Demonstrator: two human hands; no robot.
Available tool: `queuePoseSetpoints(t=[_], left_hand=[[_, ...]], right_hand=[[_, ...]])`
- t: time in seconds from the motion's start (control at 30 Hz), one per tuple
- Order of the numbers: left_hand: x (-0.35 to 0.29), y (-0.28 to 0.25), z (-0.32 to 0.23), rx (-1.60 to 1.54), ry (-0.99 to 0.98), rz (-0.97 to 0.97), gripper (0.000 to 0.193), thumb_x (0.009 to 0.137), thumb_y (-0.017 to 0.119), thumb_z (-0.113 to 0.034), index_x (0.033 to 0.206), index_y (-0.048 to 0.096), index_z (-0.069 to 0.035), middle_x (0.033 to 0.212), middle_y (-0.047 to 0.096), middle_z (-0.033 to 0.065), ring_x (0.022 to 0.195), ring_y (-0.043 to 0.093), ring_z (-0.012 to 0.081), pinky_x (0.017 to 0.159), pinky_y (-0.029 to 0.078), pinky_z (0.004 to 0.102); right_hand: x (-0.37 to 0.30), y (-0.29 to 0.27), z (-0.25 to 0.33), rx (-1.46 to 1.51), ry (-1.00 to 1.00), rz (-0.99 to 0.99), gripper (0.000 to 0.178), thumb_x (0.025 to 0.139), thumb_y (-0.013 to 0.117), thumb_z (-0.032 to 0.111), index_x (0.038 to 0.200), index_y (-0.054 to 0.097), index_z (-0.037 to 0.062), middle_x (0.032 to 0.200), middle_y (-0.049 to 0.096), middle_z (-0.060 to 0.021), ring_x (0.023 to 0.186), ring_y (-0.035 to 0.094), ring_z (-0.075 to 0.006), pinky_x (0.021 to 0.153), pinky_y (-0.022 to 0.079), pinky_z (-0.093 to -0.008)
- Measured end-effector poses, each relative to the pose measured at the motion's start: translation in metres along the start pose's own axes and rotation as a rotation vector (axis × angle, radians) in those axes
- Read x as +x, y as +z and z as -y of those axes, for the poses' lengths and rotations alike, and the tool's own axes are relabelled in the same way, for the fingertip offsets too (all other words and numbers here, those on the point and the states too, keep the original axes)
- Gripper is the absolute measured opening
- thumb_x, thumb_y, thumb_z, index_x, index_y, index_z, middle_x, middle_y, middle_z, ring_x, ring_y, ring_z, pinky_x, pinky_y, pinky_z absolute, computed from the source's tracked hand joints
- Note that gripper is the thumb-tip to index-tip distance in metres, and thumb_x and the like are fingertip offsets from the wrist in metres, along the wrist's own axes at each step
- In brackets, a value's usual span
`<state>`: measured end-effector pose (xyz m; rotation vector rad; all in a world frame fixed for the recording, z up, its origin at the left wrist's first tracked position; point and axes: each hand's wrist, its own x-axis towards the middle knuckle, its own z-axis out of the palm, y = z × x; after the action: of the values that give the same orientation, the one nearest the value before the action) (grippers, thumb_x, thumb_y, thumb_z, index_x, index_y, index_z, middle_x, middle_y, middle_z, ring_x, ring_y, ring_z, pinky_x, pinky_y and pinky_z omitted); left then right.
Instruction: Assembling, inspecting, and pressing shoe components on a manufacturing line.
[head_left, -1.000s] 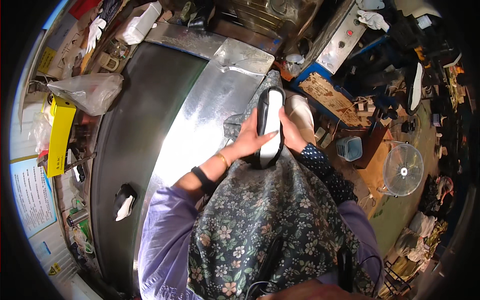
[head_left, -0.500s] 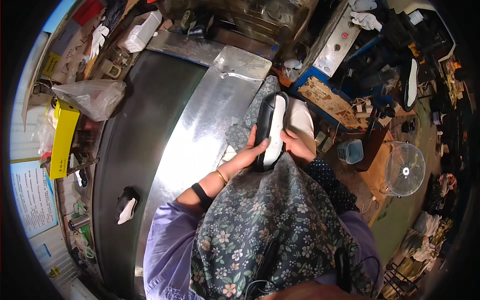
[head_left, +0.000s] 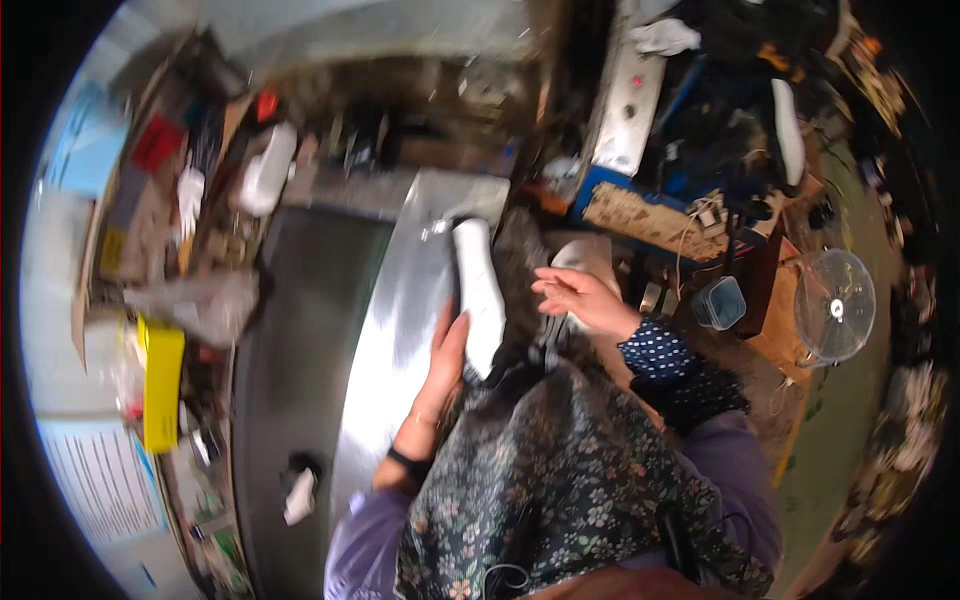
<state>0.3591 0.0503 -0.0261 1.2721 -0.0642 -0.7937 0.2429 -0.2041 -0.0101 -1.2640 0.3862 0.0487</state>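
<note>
A black shoe with a white sole (head_left: 480, 295) is held sole outward above the lap, over the inner edge of the metal table edge (head_left: 385, 350). My left hand (head_left: 447, 352) grips its left side near the lower end. Apart from the shoe, my right hand (head_left: 588, 302) hovers to the right with its fingers loosely spread and nothing visible in them. Behind that hand is a pale rounded shape (head_left: 585, 258), which I cannot make out. A floral apron (head_left: 520, 470) covers my lap. The picture is smeared by motion.
A dark conveyor belt (head_left: 300, 370) runs along the left, carrying another black-and-white shoe (head_left: 300, 493). Beyond it are a yellow box (head_left: 163, 385) and a plastic bag (head_left: 205, 305). To the right stand a clear tub (head_left: 720, 303), a fan (head_left: 836, 305) and a blue-edged machine (head_left: 650, 220).
My right hand has let go of the shoe and opened. My left hand has carried the shoe leftward toward the metal edge. The whole view has shifted.
</note>
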Motion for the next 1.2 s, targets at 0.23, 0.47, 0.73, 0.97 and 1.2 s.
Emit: queuePoseSetpoints(t=[0.23, 0.47, 0.73, 0.97, 1.2], left_hand=[[-0.018, -0.095, -0.017, 1.567, 0.238, -0.011, 0.087, 0.087, 0.073, -0.036, 0.159, 0.030, -0.014, 0.147, 0.039, 0.0409, 0.129, 0.048, 0.0544, 0.098, 0.049, 0.0561], [-0.013, -0.102, 0.023, 1.296, 0.410, -0.151, 0.056, 0.091, 0.069, -0.027, 0.136, 0.056, 0.004, 0.142, 0.047, 0.0384, 0.134, 0.043, 0.0545, 0.113, 0.037, 0.0547], [0.032, 0.044, -0.016, 0.651, 0.329, 0.212, 0.046, 0.100, 0.067, -0.023, 0.139, 0.057, 0.000, 0.130, 0.067, 0.0155, 0.124, 0.061, 0.0216, 0.104, 0.047, 0.0328], [0.069, 0.088, -0.043, -0.121, 0.066, 0.074, 0.059, 0.108, 0.044, -0.050, 0.138, 0.054, -0.001, 0.131, 0.062, 0.0089, 0.115, 0.058, 0.0191, 0.106, 0.045, 0.0343], [0.013, 0.018, -0.009, 0.479, 0.084, 0.500, 0.068, 0.095, 0.074, -0.028, 0.151, 0.042, -0.008, 0.120, 0.066, 0.0073, 0.105, 0.061, 0.0179, 0.094, 0.050, 0.0354]], right_hand=[[-0.042, -0.248, 0.221, -1.594, -0.868, -1.022, 0.031, 0.081, 0.074, 0.018, 0.106, 0.068, 0.0005, 0.105, 0.067, -0.0198, 0.098, 0.063, -0.0413, 0.087, 0.051, -0.0475], [-0.071, -0.337, 0.213, -1.361, -0.125, -1.491, 0.086, 0.071, 0.075, 0.037, 0.151, 0.047, 0.0235, 0.129, 0.053, -0.0296, 0.115, 0.058, -0.0468, 0.100, 0.049, -0.0504], [-0.066, -0.156, 0.147, -0.836, -0.806, -1.142, 0.082, 0.071, 0.078, 0.008, 0.146, 0.045, 0.0000, 0.137, 0.051, -0.0200, 0.125, 0.054, -0.0328, 0.109, 0.041, -0.0424], [-0.033, 0.002, 0.034, -0.191, -0.579, -0.177, 0.120, 0.081, 0.075, 0.063, 0.161, 0.013, 0.0014, 0.159, 0.034, -0.0223, 0.130, 0.055, -0.0333, 0.108, 0.046, -0.0438], [-0.036, 0.004, 0.009, -0.476, 0.129, 0.442, 0.068, 0.083, 0.080, 0.011, 0.141, 0.048, -0.0077, 0.130, 0.063, -0.0126, 0.111, 0.063, -0.0171, 0.100, 0.049, -0.0303]])
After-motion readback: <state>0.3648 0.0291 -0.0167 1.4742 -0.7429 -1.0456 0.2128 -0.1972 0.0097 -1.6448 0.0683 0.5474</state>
